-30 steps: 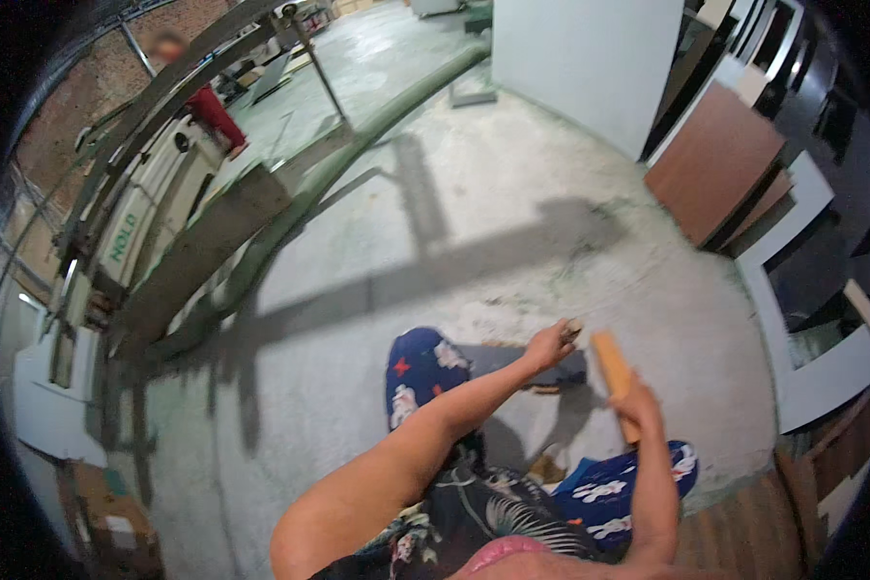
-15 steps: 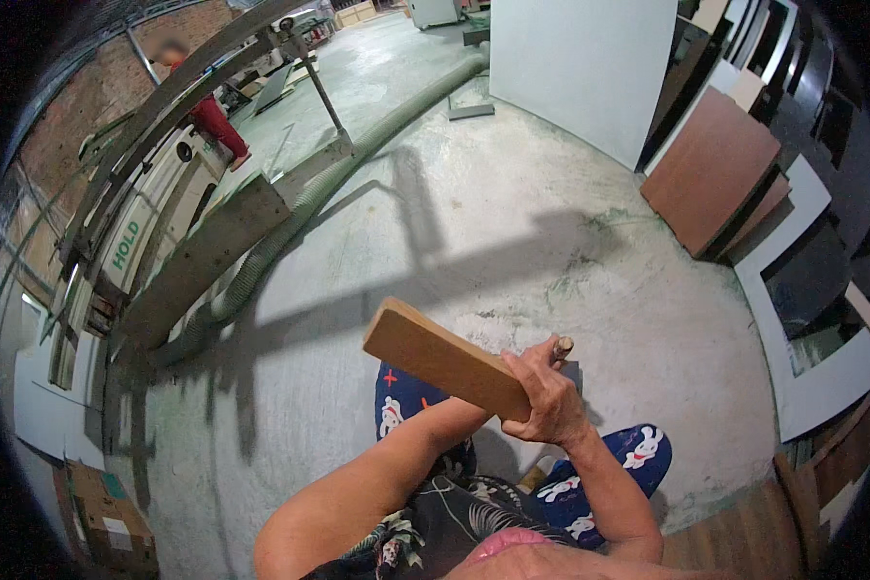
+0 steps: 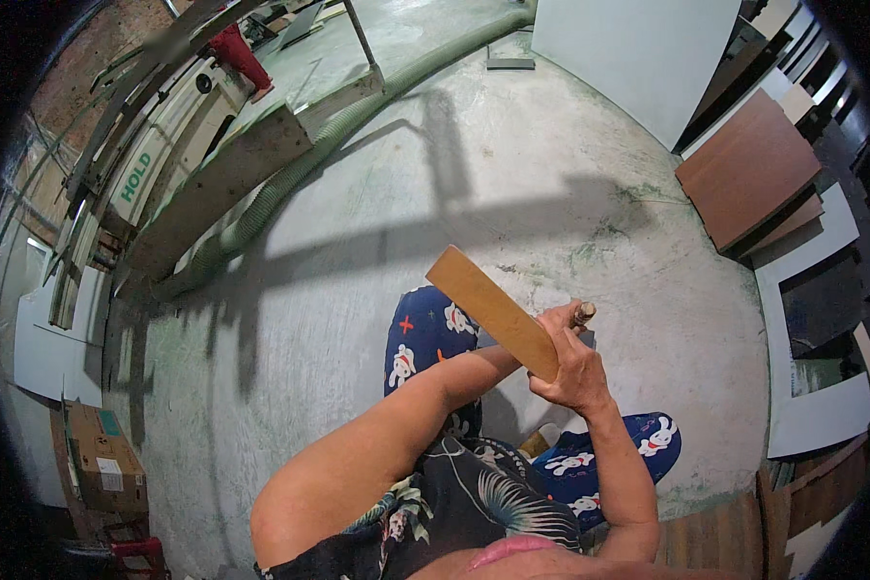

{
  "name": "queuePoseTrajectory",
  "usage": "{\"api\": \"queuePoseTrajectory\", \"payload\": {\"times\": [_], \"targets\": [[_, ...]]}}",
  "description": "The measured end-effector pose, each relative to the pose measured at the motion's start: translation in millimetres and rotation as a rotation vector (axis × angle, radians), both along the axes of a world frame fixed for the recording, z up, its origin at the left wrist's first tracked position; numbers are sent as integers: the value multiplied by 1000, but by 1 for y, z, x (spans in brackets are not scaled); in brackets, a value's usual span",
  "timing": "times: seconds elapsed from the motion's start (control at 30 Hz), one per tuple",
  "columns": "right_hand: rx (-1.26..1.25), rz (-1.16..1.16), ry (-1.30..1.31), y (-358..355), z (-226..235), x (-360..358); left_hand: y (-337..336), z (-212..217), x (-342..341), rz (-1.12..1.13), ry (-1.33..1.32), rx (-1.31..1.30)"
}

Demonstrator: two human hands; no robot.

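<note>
My right hand is closed on the lower end of a flat, light-brown wooden piece. The piece slants up and to the left over my bent knee. My left forearm reaches in from the lower left and passes under the wood, which hides most or all of that hand. Just beyond my right hand's knuckles, the round end of a wooden stick or handle pokes out; which hand holds it I cannot tell. A small dark-grey edge shows beneath it, mostly covered. My legs, in blue patterned trousers, are bent below.
At the upper left stands a machine with a ribbed green hose along the concrete floor. A large white panel, brown boards and a white frame lean at the right. A cardboard box sits lower left.
The whole view has shifted, with floor and machine lower in the picture. The wooden piece and hands sit higher and farther right, and the wood now slants more steeply. My right hand keeps its hold.
</note>
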State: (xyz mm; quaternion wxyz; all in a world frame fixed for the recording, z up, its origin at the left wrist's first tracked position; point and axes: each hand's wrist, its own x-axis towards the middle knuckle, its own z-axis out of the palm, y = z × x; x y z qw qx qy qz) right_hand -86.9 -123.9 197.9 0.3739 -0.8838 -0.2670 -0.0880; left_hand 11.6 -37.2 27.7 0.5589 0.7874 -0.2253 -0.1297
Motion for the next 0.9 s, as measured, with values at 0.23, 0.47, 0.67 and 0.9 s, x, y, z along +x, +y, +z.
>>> {"api": "queuePoseTrajectory", "payload": {"times": [0.23,0.47,0.67,0.9], "targets": [[-25,13,77,-1,-8,-3,4,9,-15,72,-238,138],[-38,6,101,3,-9,-1,10,10,-4,-1,-57,183],[-53,-26,113,0,-7,1,13,6,-4,-52,-98,110],[-57,-49,86,0,-8,2,9,6,-6,-115,378,-432]]}}
